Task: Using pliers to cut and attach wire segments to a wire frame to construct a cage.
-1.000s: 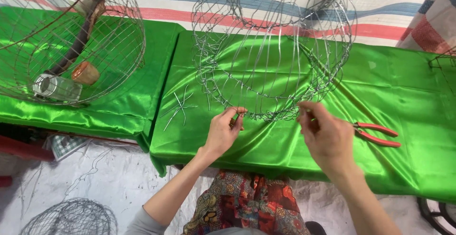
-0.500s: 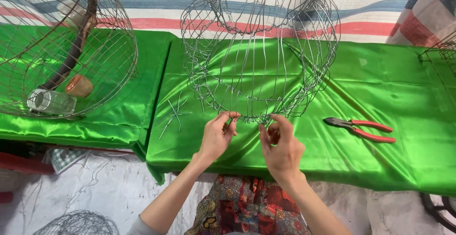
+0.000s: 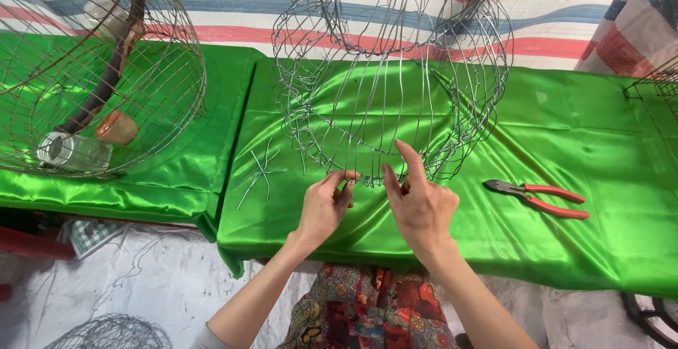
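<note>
Left hand (image 3: pixel 326 204) pinching wire basket (image 3: pixel 392 74) rim, right hand (image 3: pixel 421 204) fingers raised, gripping beside

Feed reads bright and even; I see diffuse daylight with no single clear source. Strong white glare streaks on the green satin cloth (image 3: pixel 565 130), worst along its folds. Shadows soft and faint under the wire frame (image 3: pixel 392 74). Focus sharp at centre; thin wires resolve well. Slight wide-angle bowing at the edges. No motion blur on my hands.
</note>
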